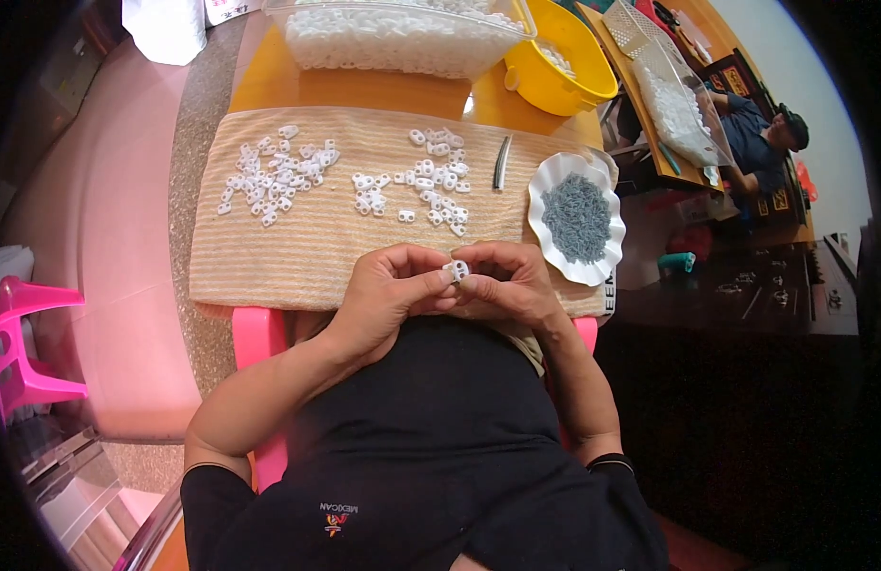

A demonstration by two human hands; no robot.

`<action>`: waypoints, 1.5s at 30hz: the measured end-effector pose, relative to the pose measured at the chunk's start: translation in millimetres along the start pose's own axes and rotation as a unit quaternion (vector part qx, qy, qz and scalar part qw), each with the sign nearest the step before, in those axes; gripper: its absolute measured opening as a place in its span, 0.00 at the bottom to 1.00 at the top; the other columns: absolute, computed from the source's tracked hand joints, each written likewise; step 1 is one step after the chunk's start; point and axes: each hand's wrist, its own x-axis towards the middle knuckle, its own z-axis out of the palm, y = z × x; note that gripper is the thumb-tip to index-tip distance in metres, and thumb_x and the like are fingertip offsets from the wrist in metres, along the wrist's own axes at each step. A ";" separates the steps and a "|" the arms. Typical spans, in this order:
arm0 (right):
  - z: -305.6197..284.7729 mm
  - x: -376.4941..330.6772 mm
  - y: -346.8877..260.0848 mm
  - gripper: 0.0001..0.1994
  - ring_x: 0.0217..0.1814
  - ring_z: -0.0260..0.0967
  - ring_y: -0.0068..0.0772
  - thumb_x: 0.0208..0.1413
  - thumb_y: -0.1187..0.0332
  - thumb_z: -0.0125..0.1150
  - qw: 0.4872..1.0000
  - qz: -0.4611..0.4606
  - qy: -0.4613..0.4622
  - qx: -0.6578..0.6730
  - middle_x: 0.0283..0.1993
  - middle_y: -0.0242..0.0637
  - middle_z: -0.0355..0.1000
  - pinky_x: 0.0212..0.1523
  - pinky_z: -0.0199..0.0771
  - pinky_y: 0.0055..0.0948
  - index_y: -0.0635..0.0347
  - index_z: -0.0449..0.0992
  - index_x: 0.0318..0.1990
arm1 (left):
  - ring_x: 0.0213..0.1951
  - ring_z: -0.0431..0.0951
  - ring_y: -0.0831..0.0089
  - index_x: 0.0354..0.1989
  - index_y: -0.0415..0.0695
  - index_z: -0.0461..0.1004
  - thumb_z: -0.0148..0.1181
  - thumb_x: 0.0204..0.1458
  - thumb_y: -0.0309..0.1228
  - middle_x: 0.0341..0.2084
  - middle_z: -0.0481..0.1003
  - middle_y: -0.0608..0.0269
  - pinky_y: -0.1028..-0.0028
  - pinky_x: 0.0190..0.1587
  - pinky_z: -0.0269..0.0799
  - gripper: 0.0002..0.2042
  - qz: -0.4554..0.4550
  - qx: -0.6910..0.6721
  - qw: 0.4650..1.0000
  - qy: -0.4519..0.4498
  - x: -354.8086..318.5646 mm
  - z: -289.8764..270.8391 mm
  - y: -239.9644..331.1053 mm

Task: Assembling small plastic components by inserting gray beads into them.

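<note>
I see my left hand (388, 285) and right hand (507, 281) both pinched shut on one small white plastic piece (456, 271) above the striped cloth's (297, 257) near edge.

Single view from the fisheye camera on my head, looking steeply down past my chest, close over my hands (450, 285) and the beige striped cloth (297, 247) on the counter; straight edges bow toward the rim.
</note>
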 end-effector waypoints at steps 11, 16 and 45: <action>-3.3 0.6 3.6 0.15 0.40 0.76 0.30 0.55 0.75 0.60 0.999 0.001 -0.019 0.045 0.42 0.40 0.75 0.42 0.80 0.27 0.68 0.71 0.50 | 0.34 0.78 0.75 0.41 0.36 0.73 0.59 0.53 0.23 0.35 0.77 0.58 0.76 0.38 0.78 0.08 -0.016 -0.001 1.000 0.000 -0.5 1.1 3.6; -2.1 -0.2 3.8 0.16 0.40 0.77 0.31 0.55 0.75 0.60 0.997 0.005 -0.022 0.068 0.42 0.41 0.75 0.42 0.79 0.27 0.68 0.70 0.51 | 0.34 0.78 0.75 0.40 0.36 0.73 0.60 0.53 0.23 0.34 0.77 0.58 0.77 0.37 0.78 0.08 -0.017 -0.007 1.000 -0.007 -1.1 0.4 4.4; -2.4 -5.0 10.4 0.16 0.40 0.77 0.37 0.55 0.77 0.59 0.993 0.000 -0.032 0.118 0.41 0.48 0.76 0.41 0.81 0.31 0.72 0.70 0.51 | 0.33 0.79 0.72 0.39 0.36 0.73 0.62 0.52 0.25 0.31 0.77 0.58 0.77 0.36 0.79 0.09 -0.055 -0.018 0.998 -0.033 -3.7 0.4 7.2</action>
